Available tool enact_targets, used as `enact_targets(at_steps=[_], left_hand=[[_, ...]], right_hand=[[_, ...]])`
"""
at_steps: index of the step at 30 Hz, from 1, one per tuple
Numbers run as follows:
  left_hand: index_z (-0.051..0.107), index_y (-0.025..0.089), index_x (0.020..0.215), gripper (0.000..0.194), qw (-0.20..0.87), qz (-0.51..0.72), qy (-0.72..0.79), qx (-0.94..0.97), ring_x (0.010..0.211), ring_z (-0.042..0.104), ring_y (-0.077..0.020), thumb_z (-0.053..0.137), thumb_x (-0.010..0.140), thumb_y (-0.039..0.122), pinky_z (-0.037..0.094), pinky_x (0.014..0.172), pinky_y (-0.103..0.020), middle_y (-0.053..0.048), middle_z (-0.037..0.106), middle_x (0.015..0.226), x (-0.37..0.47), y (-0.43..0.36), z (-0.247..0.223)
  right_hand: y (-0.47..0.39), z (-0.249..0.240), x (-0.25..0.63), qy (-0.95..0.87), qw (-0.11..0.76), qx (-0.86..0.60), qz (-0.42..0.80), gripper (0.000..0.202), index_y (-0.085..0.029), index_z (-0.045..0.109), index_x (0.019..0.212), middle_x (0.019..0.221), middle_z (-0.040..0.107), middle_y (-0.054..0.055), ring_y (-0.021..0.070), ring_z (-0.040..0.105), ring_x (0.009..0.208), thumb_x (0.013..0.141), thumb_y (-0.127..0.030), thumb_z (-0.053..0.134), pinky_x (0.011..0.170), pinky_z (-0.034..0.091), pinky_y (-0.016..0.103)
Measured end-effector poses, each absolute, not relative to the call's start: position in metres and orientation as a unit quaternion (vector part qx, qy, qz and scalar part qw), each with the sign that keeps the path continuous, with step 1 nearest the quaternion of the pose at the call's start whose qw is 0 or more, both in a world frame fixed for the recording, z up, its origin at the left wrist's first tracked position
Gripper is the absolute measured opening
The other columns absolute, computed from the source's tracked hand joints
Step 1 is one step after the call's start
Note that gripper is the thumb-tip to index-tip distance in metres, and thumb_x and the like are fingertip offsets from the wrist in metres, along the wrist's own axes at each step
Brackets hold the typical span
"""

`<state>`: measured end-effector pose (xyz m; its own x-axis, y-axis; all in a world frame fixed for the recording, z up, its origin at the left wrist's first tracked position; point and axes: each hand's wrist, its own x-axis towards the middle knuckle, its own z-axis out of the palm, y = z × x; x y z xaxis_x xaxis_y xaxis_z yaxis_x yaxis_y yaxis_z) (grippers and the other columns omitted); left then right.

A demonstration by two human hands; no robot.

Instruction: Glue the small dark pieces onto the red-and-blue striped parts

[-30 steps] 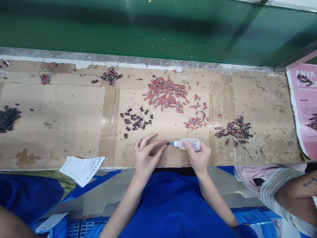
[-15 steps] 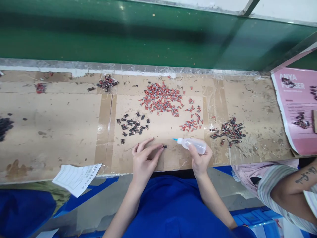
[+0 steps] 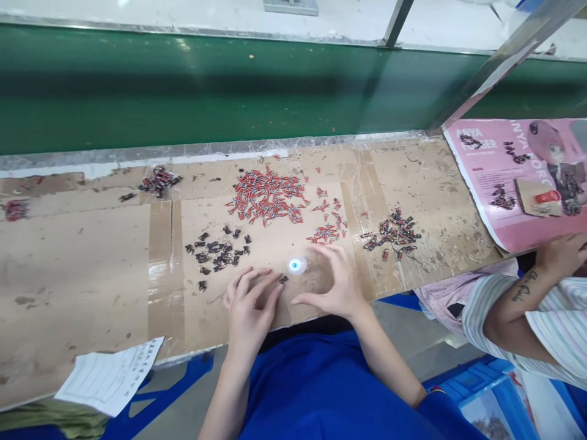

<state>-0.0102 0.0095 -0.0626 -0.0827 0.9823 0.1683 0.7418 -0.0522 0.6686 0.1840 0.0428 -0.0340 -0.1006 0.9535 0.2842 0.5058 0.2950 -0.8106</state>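
Note:
My left hand point(image 3: 251, 300) rests low on the cardboard, with thumb and forefinger pinching a small black part point(image 3: 283, 279). Its exact kind is too small to make out. Just beyond, a clear squeeze bottle point(image 3: 297, 265) with a blue nozzle stands upright, seen from above. To its right, my right hand point(image 3: 331, 278) holds nothing, thumb and fingers spread apart in a curve. Ahead of both hands lies a large pile of small red pieces with metal ends point(image 3: 268, 194). Loose black pieces point(image 3: 220, 250) lie beyond my left hand, and a smaller red group point(image 3: 324, 233) beyond my right.
Dark assembled-looking pieces form piles at right point(image 3: 394, 233) and back left point(image 3: 159, 181). A paper sheet point(image 3: 110, 376) overhangs the front edge at left. A green panel point(image 3: 206, 91) runs behind the cardboard. At right, another person's forearm point(image 3: 518, 299) is beside a pink poster point(image 3: 486, 177).
My right hand has let go of the bottle, which has gone from lying tilted in the hand to standing upright. The left hand keeps its pinch. The view has swung to the right.

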Motion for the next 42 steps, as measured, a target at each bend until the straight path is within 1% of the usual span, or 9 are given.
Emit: enact_targets(at_steps=[2,4,11,15,19,22,28,33,42], left_hand=[[0.076,0.032,0.093,0.019,0.196,0.325,0.662,0.646,0.116,0.053,-0.0300,0.058,0.090,0.038,0.036,0.102,-0.052,-0.005,0.072,0.105,-0.011,0.009,-0.062],[0.076,0.032,0.093,0.020,0.200,0.329,0.663,0.642,0.115,0.053,-0.0301,0.058,0.090,0.038,0.036,0.103,-0.053,-0.005,0.072,0.104,-0.010,0.010,-0.062],[0.075,0.029,0.079,0.014,0.218,0.310,0.687,0.621,0.121,0.051,-0.0325,0.065,0.086,0.034,0.032,0.105,-0.058,-0.005,0.074,0.106,-0.008,0.011,-0.063],[0.072,0.027,0.080,0.012,0.264,0.355,0.671,0.595,0.122,0.054,-0.0308,0.064,0.086,0.033,0.036,0.107,-0.059,-0.005,0.077,0.097,-0.006,0.009,-0.056],[0.073,0.024,0.086,0.013,0.311,0.445,0.635,0.550,0.100,0.069,-0.0231,0.064,0.087,0.033,0.055,0.093,-0.042,-0.004,0.077,0.091,-0.001,-0.002,-0.032],[0.075,0.023,0.090,0.010,0.318,0.475,0.621,0.537,0.086,0.072,-0.0188,0.068,0.086,0.029,0.059,0.082,-0.033,-0.003,0.077,0.090,0.004,-0.011,-0.012],[0.077,0.026,0.091,0.011,0.310,0.482,0.586,0.572,0.083,0.071,-0.0169,0.068,0.086,0.020,0.060,0.076,-0.030,-0.001,0.077,0.087,0.009,-0.017,0.004],[0.077,0.026,0.094,0.016,0.291,0.483,0.571,0.597,0.083,0.070,-0.0154,0.068,0.086,0.016,0.060,0.075,-0.028,0.000,0.077,0.087,0.009,-0.021,0.008],[0.077,0.025,0.088,0.012,0.317,0.484,0.584,0.569,0.082,0.071,-0.0171,0.067,0.085,0.019,0.061,0.075,-0.030,-0.002,0.076,0.084,0.014,-0.022,0.012]], right_hand=[[0.049,-0.029,0.203,-0.683,0.416,-0.562,0.210,0.050,-0.023,0.058,0.128,0.113,0.071,0.011,0.0278,0.062,0.109,0.086,-0.049,0.067,0.095,0.052,0.048],[0.060,-0.029,0.219,-0.663,0.387,-0.626,0.138,0.027,-0.024,0.067,0.117,0.100,0.074,0.008,0.0269,0.061,0.099,0.096,-0.036,0.055,0.093,0.050,0.049],[0.093,-0.047,0.235,-0.658,0.288,-0.688,0.102,0.017,-0.023,0.076,0.082,0.084,0.075,0.009,0.0301,0.054,0.091,0.091,-0.028,0.063,0.087,0.049,0.047],[0.081,-0.036,0.231,-0.637,0.341,-0.676,0.144,0.015,-0.023,0.073,0.079,0.083,0.075,0.008,0.0288,0.057,0.090,0.090,-0.028,0.064,0.085,0.050,0.045],[0.043,-0.007,0.208,-0.559,0.454,-0.656,0.227,0.010,-0.026,0.073,0.079,0.082,0.075,0.004,0.0231,0.063,0.082,0.087,-0.029,0.068,0.074,0.053,0.038],[0.013,0.012,0.178,-0.523,0.472,-0.600,0.379,0.006,-0.025,0.073,0.078,0.078,0.074,0.002,0.0185,0.067,0.074,0.084,-0.028,0.071,0.070,0.055,0.033],[-0.004,0.019,0.148,-0.404,0.497,-0.528,0.557,0.011,-0.022,0.070,0.080,0.097,0.079,0.006,0.0205,0.076,0.089,0.083,-0.032,0.070,0.076,0.062,0.033],[-0.003,0.017,0.150,-0.391,0.486,-0.521,0.582,0.017,-0.021,0.070,0.077,0.087,0.080,0.006,0.0207,0.077,0.082,0.081,-0.037,0.073,0.075,0.064,0.034],[-0.009,0.011,0.145,-0.394,0.513,-0.519,0.558,0.010,-0.021,0.071,0.074,0.084,0.079,0.005,0.0189,0.076,0.081,0.079,-0.029,0.074,0.077,0.064,0.031]])
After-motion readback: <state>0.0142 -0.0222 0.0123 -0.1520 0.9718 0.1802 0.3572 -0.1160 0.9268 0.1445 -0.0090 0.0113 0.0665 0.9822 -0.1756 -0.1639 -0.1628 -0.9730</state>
